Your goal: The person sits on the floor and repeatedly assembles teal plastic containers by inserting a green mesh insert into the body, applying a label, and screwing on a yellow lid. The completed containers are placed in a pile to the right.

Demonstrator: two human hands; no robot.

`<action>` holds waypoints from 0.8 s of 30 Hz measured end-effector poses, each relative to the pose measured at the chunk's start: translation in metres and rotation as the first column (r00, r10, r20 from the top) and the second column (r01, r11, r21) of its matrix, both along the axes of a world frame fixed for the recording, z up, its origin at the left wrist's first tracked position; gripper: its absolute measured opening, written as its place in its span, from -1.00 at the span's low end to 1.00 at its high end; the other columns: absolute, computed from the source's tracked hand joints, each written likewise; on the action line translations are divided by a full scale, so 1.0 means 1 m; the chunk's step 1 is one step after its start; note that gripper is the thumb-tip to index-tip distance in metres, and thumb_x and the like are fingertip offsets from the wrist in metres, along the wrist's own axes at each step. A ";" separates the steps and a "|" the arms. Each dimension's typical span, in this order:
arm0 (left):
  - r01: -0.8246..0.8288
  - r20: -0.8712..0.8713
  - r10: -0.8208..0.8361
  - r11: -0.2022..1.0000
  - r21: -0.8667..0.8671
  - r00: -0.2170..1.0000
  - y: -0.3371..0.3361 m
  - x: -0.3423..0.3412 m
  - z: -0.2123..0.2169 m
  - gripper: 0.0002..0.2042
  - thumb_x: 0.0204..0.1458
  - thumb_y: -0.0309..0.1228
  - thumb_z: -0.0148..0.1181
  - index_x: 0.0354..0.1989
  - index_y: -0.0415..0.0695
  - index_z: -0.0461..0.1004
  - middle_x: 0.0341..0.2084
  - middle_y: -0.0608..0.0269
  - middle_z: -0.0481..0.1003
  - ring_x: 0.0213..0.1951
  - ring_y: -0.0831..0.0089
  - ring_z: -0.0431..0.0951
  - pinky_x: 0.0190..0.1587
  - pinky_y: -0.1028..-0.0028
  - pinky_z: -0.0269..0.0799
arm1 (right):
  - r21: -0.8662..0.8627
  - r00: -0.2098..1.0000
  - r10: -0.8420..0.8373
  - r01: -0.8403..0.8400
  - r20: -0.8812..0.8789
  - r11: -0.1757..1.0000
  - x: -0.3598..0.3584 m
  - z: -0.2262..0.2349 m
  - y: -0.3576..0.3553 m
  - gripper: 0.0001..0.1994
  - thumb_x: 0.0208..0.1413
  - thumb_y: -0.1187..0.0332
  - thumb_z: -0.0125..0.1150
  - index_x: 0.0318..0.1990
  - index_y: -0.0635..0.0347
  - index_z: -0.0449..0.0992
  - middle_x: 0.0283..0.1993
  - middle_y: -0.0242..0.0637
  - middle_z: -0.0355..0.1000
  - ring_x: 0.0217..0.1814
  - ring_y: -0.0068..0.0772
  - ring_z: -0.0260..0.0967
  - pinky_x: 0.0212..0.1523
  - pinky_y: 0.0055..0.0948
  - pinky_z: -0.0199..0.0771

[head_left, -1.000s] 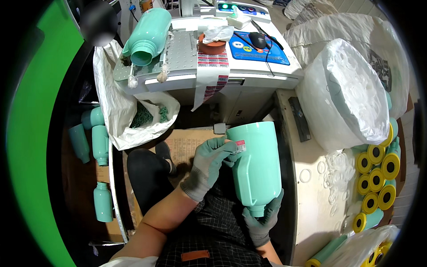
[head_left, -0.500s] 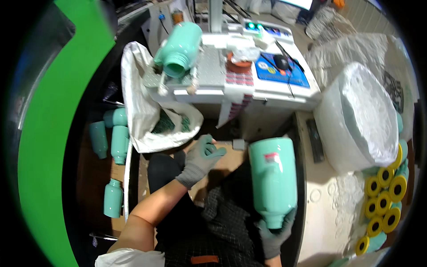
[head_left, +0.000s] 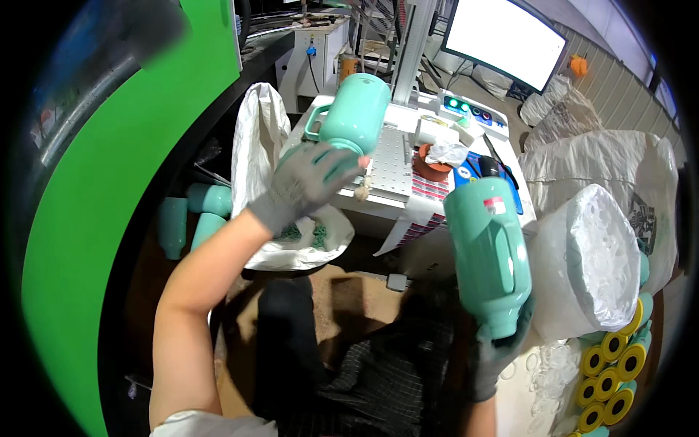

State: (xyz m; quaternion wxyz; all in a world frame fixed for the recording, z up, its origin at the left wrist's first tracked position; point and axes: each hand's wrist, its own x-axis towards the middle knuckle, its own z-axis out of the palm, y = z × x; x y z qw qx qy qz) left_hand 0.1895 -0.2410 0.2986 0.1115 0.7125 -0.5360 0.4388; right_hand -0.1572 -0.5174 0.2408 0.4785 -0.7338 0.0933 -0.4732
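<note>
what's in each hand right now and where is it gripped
The right hand grips a teal bottle by its lower end. The left hand reaches the teal jug on the machine table; a grip cannot be told.

Hidden behind the grey-gloved left hand: the lower end of the mint-green plastic jug with a side handle lying on the far white machine table; contact between fingers and jug unclear; largely covered by the near mint-green plastic bottle: the grey-gloved right hand, only fingertips and wrist showing; cut off at the right edge: the stack of yellow-and-black rings; blurred: the dark shape at far left; too small to read: the label on the near bottle.
</note>
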 end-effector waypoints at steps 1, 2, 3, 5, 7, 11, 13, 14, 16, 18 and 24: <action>0.100 0.007 -0.100 0.991 -0.092 0.995 0.008 -0.013 0.005 -0.37 -0.04 -0.41 0.36 0.29 0.08 0.36 -0.04 0.17 0.57 -0.07 0.13 0.63 -0.09 0.13 0.60 | 0.076 0.999 0.030 -0.029 -0.014 0.997 0.017 0.010 0.006 -0.04 0.11 0.27 0.44 0.55 0.40 -0.03 0.56 0.01 0.07 0.53 -0.12 0.13 0.49 -0.15 0.19; 0.030 -0.046 -0.032 0.999 -0.034 0.998 0.012 -0.019 0.005 -0.35 -0.04 -0.37 0.37 0.32 0.08 0.34 0.07 0.12 0.52 0.08 0.11 0.56 0.08 0.09 0.54 | 0.151 0.998 0.058 -0.053 -0.026 0.987 0.035 0.023 0.011 -0.05 0.09 0.42 0.43 0.56 0.37 -0.03 0.53 -0.02 0.12 0.49 -0.14 0.17 0.46 -0.17 0.22; 0.002 -0.150 0.007 0.998 0.061 0.989 0.021 -0.015 0.001 -0.34 -0.01 -0.37 0.35 0.34 0.10 0.31 0.15 0.11 0.46 0.18 0.09 0.48 0.20 0.04 0.44 | 0.066 0.995 0.067 -0.062 -0.079 0.996 0.056 0.021 0.009 -0.08 0.08 0.46 0.42 0.55 0.38 0.00 0.52 -0.04 0.15 0.49 -0.18 0.18 0.46 -0.21 0.22; -0.031 -0.193 0.048 0.995 0.091 0.980 0.015 0.005 -0.025 -0.31 0.02 -0.34 0.32 0.39 0.15 0.25 0.29 0.11 0.35 0.32 0.05 0.34 0.37 -0.05 0.26 | -0.044 0.995 0.073 -0.076 -0.072 0.996 0.084 0.018 0.000 -0.10 0.07 0.48 0.42 0.53 0.40 0.05 0.52 -0.05 0.16 0.50 -0.22 0.17 0.47 -0.24 0.19; -0.076 -0.064 0.079 0.996 0.053 0.995 0.003 0.026 -0.043 -0.28 0.04 -0.32 0.30 0.44 0.20 0.19 0.38 0.14 0.23 0.41 0.02 0.23 0.47 -0.13 0.09 | -0.130 0.994 0.107 -0.104 0.016 0.986 0.104 0.015 -0.001 -0.08 0.05 0.44 0.44 0.53 0.44 0.04 0.57 -0.05 0.11 0.55 -0.22 0.12 0.50 -0.22 0.14; -0.344 0.048 0.342 0.915 0.213 0.939 -0.019 0.068 -0.053 -0.27 0.07 -0.32 0.25 0.45 0.34 0.11 0.46 0.22 0.11 0.41 0.00 0.21 0.39 -0.15 0.22 | -0.117 0.997 0.076 -0.075 0.003 0.990 0.095 0.014 0.008 -0.08 0.07 0.46 0.43 0.53 0.48 0.01 0.58 -0.02 0.07 0.56 -0.18 0.11 0.52 -0.21 0.12; -0.320 0.052 0.318 0.913 0.254 0.947 -0.020 0.086 -0.063 -0.28 0.07 -0.34 0.24 0.44 0.35 0.12 0.47 0.23 0.10 0.41 0.04 0.20 0.34 -0.08 0.28 | -0.139 1.000 0.031 -0.031 -0.004 0.990 0.091 0.011 0.011 -0.11 0.07 0.52 0.38 0.53 0.47 0.01 0.58 -0.02 0.07 0.55 -0.19 0.12 0.51 -0.21 0.13; -0.317 0.058 0.314 0.907 0.278 0.948 -0.014 0.094 -0.064 -0.28 0.08 -0.35 0.24 0.43 0.36 0.13 0.47 0.24 0.10 0.41 0.05 0.20 0.32 -0.05 0.30 | -0.133 0.999 0.043 -0.043 0.001 0.990 0.094 0.011 0.013 -0.12 0.08 0.53 0.36 0.53 0.46 0.02 0.58 -0.02 0.07 0.55 -0.19 0.12 0.51 -0.21 0.13; -0.289 0.057 0.284 0.945 0.155 0.957 -0.003 0.069 -0.047 -0.32 0.02 -0.31 0.31 0.38 0.29 0.24 0.43 0.26 0.20 0.37 0.09 0.24 0.26 0.02 0.36 | -0.136 0.999 0.043 -0.044 -0.011 0.990 0.095 0.013 0.011 -0.15 0.09 0.56 0.31 0.53 0.45 0.03 0.58 -0.02 0.08 0.55 -0.20 0.12 0.51 -0.22 0.13; -0.185 -0.029 0.184 0.983 -0.022 0.982 -0.001 0.020 -0.033 -0.33 -0.03 -0.28 0.36 0.34 0.24 0.30 0.39 0.26 0.27 0.35 0.09 0.26 0.24 0.00 0.39 | -0.271 0.998 -0.069 0.066 -0.002 0.960 0.091 0.023 -0.003 -0.12 -0.07 0.62 0.41 0.47 0.45 0.15 0.50 -0.01 0.20 0.51 -0.11 0.19 0.50 -0.18 0.16; 0.053 -0.230 -0.166 0.901 -0.432 0.959 0.078 -0.182 -0.013 -0.50 -0.03 -0.13 0.43 0.16 0.27 0.52 0.06 0.35 0.47 0.02 0.25 0.42 -0.09 0.26 0.42 | -0.694 0.991 -0.122 0.048 -0.058 0.718 0.173 0.060 0.028 -0.05 -0.17 0.32 0.61 0.47 0.16 0.28 0.51 0.16 0.17 0.37 0.18 0.39 0.20 -0.13 0.58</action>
